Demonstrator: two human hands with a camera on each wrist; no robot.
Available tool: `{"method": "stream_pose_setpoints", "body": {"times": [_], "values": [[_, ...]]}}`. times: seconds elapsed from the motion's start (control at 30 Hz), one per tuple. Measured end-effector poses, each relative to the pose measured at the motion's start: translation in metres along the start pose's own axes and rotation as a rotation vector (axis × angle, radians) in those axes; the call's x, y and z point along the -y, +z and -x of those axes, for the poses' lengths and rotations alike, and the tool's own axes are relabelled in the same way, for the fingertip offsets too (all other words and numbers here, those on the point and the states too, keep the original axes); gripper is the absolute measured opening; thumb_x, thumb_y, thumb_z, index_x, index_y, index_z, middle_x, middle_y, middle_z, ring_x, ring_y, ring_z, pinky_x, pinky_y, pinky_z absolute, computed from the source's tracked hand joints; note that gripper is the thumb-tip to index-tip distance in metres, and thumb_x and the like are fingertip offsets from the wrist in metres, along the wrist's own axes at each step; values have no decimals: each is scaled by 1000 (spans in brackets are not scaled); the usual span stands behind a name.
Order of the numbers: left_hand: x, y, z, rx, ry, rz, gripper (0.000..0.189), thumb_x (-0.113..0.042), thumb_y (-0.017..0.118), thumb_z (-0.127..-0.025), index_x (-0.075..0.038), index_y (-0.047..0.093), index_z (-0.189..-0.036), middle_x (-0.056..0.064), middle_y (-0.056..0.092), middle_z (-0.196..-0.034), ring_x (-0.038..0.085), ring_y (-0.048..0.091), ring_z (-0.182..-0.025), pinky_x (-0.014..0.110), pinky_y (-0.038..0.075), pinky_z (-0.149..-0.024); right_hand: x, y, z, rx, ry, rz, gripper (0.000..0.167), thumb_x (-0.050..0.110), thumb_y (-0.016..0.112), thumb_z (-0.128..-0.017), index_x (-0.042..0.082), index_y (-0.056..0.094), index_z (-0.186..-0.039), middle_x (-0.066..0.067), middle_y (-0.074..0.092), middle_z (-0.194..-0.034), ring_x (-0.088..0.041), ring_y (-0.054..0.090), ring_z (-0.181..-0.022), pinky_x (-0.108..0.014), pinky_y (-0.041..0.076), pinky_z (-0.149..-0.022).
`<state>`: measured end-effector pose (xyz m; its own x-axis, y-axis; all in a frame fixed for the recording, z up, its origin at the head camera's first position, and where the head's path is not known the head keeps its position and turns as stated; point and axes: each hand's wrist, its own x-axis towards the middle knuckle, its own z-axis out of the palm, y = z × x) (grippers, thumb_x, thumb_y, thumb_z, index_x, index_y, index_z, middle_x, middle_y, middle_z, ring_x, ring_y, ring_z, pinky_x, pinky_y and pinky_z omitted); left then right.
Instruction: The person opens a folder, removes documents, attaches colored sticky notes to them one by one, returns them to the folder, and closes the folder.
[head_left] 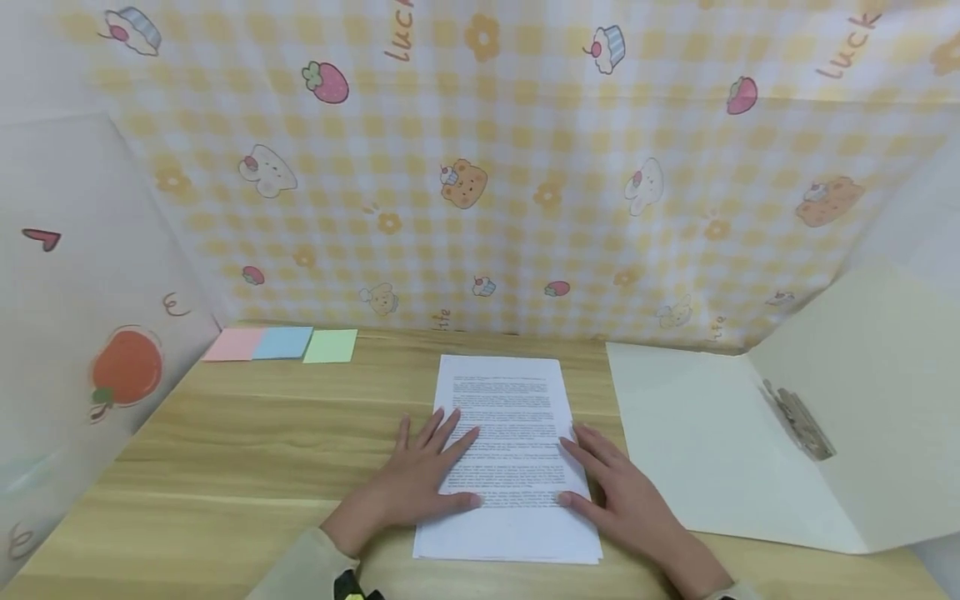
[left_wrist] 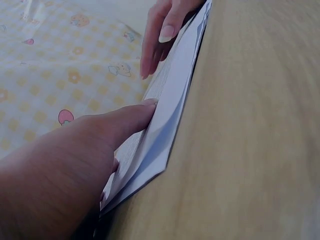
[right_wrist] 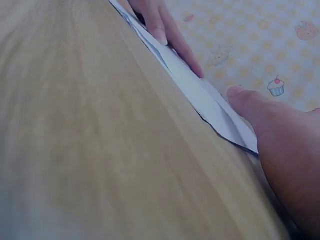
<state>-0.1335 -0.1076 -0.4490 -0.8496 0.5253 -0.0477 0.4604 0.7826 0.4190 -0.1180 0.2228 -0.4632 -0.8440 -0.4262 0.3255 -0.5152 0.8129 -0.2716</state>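
A stack of printed paper sheets [head_left: 510,450] lies on the wooden table in the head view, its near edges slightly uneven. My left hand [head_left: 420,475] rests on the stack's left edge with fingers spread, the thumb on the lower text. On the opposite edge lies my right hand [head_left: 626,500], its fingertips and thumb touching the paper. In the left wrist view the sheets [left_wrist: 170,110] show a small gap between layers near the corner. The right wrist view shows the paper's near edge [right_wrist: 200,100] with both hands along it.
To the right lies an open cream folder [head_left: 697,450] with a metal clip [head_left: 801,421] on its raised cover. Pink [head_left: 234,345], blue [head_left: 282,342] and green sticky notes [head_left: 330,346] sit at the back left. A yellow checked cloth [head_left: 510,242] hangs behind the table [head_left: 247,450].
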Motion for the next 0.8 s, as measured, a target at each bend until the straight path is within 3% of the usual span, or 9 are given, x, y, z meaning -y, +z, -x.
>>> {"method": "stream_pose_setpoints", "body": {"times": [0.2, 0.4, 0.63, 0.8], "values": [[-2, 0, 0, 2, -5, 3, 87, -72, 49, -93, -25, 25, -162, 11, 7, -172, 39, 1, -159, 75, -7, -118, 1, 5, -8, -22, -46, 53, 73, 54, 73, -87, 21, 53, -149, -9, 46, -159, -35, 46, -145, -53, 46, -108], [-1, 0, 2, 1, -16, -10, 87, -74, 48, -92, -26, 25, -162, 9, 8, -172, 38, 1, -159, 74, -7, -119, 3, 8, -10, 25, -39, 60, 72, 59, 69, -88, 21, 55, -147, -8, 45, -159, -36, 47, -144, -53, 48, -108], [-1, 0, 4, -6, -15, -17, 87, -73, 48, -93, -25, 25, -162, 10, 9, -172, 39, 3, -159, 74, -6, -119, 6, 8, -11, 49, -60, 97, 67, 60, 66, -90, 19, 61, -142, -8, 51, -155, -32, 48, -144, -48, 39, -116], [0, 0, 3, -5, -5, -24, 86, -72, 48, -93, -26, 25, -162, 9, 9, -172, 38, 3, -159, 75, -5, -119, 6, 7, -11, 47, -60, 123, 66, 61, 65, -90, 17, 62, -140, -9, 52, -154, -32, 50, -143, -50, 43, -114]]}}
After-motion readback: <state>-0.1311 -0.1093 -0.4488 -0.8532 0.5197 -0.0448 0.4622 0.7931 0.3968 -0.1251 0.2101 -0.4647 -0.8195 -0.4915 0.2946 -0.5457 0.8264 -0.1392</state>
